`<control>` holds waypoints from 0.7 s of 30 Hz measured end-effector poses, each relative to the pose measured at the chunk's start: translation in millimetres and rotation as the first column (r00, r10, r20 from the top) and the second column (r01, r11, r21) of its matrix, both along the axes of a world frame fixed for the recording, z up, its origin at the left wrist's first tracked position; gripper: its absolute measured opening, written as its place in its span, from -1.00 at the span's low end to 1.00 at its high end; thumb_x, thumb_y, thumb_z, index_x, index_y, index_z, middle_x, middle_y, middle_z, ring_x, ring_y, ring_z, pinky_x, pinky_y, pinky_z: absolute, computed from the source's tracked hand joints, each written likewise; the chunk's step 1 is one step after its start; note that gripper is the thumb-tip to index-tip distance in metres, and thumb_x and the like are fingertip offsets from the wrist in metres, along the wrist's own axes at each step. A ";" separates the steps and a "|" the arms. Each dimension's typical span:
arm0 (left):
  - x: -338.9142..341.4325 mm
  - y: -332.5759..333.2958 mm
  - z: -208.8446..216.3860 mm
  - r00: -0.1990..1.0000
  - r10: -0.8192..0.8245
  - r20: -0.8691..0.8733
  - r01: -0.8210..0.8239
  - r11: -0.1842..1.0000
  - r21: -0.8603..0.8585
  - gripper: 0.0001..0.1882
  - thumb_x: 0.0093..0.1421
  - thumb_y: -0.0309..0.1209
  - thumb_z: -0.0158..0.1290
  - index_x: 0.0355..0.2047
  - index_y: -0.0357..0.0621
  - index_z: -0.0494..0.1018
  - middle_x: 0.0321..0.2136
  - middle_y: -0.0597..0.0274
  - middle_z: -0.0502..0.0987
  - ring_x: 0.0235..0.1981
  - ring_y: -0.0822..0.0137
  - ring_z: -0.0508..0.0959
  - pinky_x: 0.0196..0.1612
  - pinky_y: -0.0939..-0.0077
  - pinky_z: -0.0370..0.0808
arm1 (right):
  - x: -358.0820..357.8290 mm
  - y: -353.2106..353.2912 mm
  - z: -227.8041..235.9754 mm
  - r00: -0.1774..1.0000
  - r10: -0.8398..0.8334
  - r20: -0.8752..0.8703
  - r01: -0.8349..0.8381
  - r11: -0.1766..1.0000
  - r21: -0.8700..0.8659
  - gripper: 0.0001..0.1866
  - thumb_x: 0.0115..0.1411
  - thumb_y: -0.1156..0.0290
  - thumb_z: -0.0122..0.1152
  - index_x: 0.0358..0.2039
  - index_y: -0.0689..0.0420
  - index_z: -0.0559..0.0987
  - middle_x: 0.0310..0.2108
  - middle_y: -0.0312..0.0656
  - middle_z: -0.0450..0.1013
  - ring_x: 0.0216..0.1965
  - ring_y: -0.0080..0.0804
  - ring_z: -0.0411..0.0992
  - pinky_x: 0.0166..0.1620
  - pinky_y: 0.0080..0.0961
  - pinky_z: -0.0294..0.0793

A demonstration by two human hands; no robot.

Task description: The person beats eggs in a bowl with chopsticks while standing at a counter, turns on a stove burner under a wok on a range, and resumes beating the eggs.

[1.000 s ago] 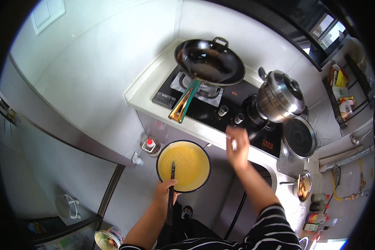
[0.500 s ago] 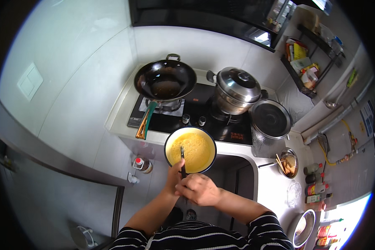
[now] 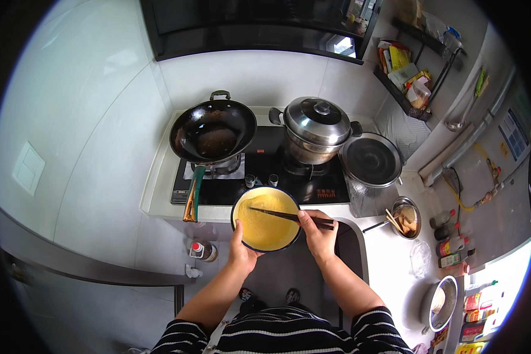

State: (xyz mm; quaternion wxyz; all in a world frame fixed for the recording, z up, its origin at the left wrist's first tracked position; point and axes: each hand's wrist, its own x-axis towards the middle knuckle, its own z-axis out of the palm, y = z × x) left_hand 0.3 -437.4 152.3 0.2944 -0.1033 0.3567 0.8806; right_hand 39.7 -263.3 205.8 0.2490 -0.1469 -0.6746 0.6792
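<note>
My left hand point(image 3: 240, 252) grips the near left rim of a dark-rimmed bowl point(image 3: 294, 237), thumb over the edge. Inside is a frothy yellow liquid point(image 3: 266, 227) that looks like beaten egg. Dark chopsticks point(image 3: 284, 215) are closed in my right hand point(image 3: 320, 236) at the bowl's right side, their tips in the liquid near the far left. The bowl is held in front of the stove's near edge. Beyond it, a black wok point(image 3: 213, 131) with a green-wrapped handle point(image 3: 196, 187) sits on the left burner.
A lidded steel pot point(image 3: 317, 127) occupies the right burner, with a dark round pan point(image 3: 371, 159) beside it. Right on the counter are a small steel bowl of food pieces point(image 3: 408, 217), several bottles point(image 3: 452, 244) and a steel basin point(image 3: 443, 304). An oil jug point(image 3: 203, 251) stands lower left.
My right hand has moved from the bowl's near side to its right, swinging the chopsticks from upright to nearly level. My left hand now grips the rim. The view has shifted.
</note>
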 end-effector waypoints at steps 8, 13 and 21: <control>23.9 12.4 4.8 0.998 0.065 -0.007 -0.064 0.998 0.022 -0.28 0.14 0.26 -0.24 0.15 0.06 0.17 0.09 0.22 0.31 0.06 0.16 0.36 -0.08 0.16 0.40 | -0.8 42.5 16.9 0.988 0.135 0.071 -0.119 0.975 -0.186 -0.82 0.09 0.41 0.27 -0.44 0.28 0.58 -0.53 -0.22 0.49 -0.52 -0.56 0.45 -0.42 -0.62 0.50; 26.0 21.3 7.5 0.993 0.106 -0.050 -0.103 0.994 0.043 -0.26 0.17 0.24 -0.25 0.17 -0.02 0.13 0.10 0.15 0.29 0.09 0.12 0.34 -0.03 0.06 0.38 | 8.7 82.0 7.5 0.962 0.149 0.229 -0.083 0.958 -0.274 -0.80 0.08 0.40 0.28 -0.41 0.28 0.54 -0.54 -0.16 0.47 -0.55 -0.46 0.46 -0.46 -0.57 0.55; 28.7 30.4 2.0 0.986 0.148 -0.077 -0.150 0.988 -0.022 -0.27 0.17 0.24 -0.25 0.17 -0.01 0.13 0.09 0.16 0.31 0.08 0.15 0.37 -0.02 0.08 0.38 | 11.4 80.2 -13.7 0.949 0.213 0.233 -0.083 0.880 -0.467 -0.83 0.10 0.39 0.26 -0.41 0.23 0.52 -0.49 -0.20 0.47 -0.49 -0.43 0.47 -0.46 -0.54 0.56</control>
